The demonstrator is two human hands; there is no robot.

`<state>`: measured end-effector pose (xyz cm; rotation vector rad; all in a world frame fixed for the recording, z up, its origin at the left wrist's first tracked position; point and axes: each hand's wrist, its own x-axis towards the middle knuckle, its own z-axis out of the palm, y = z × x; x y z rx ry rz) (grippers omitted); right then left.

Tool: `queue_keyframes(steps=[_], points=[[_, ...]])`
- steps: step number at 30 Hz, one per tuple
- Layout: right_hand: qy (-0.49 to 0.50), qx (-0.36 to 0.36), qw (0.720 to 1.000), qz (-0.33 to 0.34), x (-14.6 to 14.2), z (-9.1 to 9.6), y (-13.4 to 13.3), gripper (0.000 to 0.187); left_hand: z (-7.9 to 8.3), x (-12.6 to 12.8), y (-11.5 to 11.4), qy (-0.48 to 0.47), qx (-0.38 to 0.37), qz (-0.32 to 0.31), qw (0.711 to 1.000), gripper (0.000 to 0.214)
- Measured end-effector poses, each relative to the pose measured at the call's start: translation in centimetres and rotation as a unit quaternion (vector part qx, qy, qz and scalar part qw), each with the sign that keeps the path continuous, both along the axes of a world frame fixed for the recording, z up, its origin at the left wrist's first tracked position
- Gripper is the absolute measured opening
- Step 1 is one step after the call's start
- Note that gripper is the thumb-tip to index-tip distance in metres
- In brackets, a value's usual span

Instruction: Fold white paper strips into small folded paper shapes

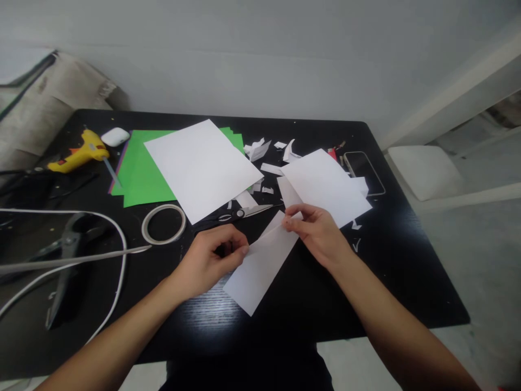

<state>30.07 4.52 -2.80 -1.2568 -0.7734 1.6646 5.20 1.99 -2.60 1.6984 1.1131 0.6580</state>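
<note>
A white strip of paper slants between my hands above the black table, with a fold or second layer along its upper edge. My left hand pinches its left edge between thumb and forefinger. At the strip's upper right end, my right hand grips the paper with thumb and fingertips. Just beyond the strip lies a pair of scissors, its handles partly under a large white sheet. More white sheets lie beyond my right hand.
Green sheets lie under the large white sheet. Leftward are a yellow glue gun, a tape roll, a white cable and black-handled pliers. White paper scraps litter the middle. A phone lies at the right.
</note>
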Motion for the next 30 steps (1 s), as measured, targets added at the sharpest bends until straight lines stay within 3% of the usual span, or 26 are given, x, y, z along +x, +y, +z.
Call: queue_keyframes(steps=[10, 18, 30], points=[[0.042, -0.009, 0.999, 0.007, -0.7, -0.2, -0.3, 0.026, -0.2, 0.1, 0.0, -0.012, -0.028, 0.009, 0.999, 0.012], [-0.004, 0.006, 0.997, 0.074, -3.1, -0.7, -2.6, 0.027, -0.2, 0.6, -0.2, -0.014, -0.026, -0.001, 1.0, 0.013], [-0.015, 0.006, 0.999, 0.046, -3.4, -0.8, -2.7, 0.026, -0.2, 0.7, -0.1, -0.01, -0.026, 0.003, 1.0, 0.011]])
